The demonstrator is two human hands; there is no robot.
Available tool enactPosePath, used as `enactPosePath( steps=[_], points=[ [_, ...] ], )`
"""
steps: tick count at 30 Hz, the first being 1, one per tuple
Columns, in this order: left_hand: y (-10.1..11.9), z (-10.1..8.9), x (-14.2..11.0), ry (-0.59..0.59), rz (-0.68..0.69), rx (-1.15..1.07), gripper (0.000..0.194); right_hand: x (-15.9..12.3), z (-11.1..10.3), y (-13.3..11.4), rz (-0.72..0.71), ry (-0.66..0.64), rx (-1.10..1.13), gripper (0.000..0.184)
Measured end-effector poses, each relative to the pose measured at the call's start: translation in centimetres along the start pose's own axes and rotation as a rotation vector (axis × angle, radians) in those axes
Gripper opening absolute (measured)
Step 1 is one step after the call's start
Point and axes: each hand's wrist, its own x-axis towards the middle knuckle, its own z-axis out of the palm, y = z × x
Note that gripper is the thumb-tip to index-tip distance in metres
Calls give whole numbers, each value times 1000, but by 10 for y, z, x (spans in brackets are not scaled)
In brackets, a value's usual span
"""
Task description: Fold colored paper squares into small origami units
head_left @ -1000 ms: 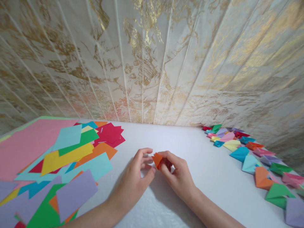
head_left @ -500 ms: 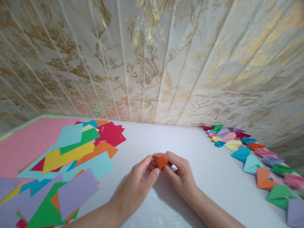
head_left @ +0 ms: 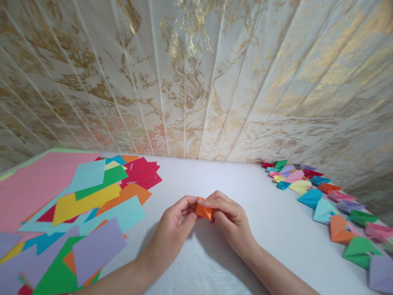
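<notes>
Item: folded orange paper piece (head_left: 204,212), small, held just above the white worktop (head_left: 276,229) near its middle, between both hands. Left hand (head_left: 173,229): fingers curled, tips pinching the left edge of the piece. Right hand (head_left: 230,219): fingers pressed together over the top and right side, thumb beneath, also pinching it.

Handling, by judgement: very light, thin, stiff only along its creases; crushes or unfolds easily; not slippery, matte surface. Best taken at the folded edges or corners with fingertips, light pressure, so that the flat faces do not buckle.

Nearby stock, left: loose flat paper sheets (head_left: 92,196) in yellow, green, orange, pale blue, lilac and red, overlapping, lying partly on a large pink sheet (head_left: 33,184). Well apart from the hands.

Nearby stock, right: row of folded paper pieces (head_left: 322,200) in mixed colours, triangular, strung along the worktop's right edge.

Backdrop: cream wall (head_left: 215,82) with gold pattern, close behind.
</notes>
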Motion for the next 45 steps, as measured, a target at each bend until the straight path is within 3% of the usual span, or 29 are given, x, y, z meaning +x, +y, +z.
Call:
enactPosePath(
  steps=[9,16,23,30,33,38,45],
  points=[
    [1,-1,1,68,30,-27,17,0,0,-5,-89,-63,-49,40],
    [-1,-3,1,73,115,184,8,0,4,-2,133,11,-51,9],
    [4,-4,3,88,106,254,14,1,3,-4,189,2,-54,20],
    [1,-7,6,50,16,178,22,-1,4,0,264,-32,65,20],
    [0,-8,7,56,4,190,24,-1,4,2,194,-47,86,11],
    [-2,-10,6,54,27,224,18,0,-1,-1,-119,-126,-232,20],
    [0,-11,5,16,32,307,15,2,-7,-3,-241,-222,-575,39]
  ],
)
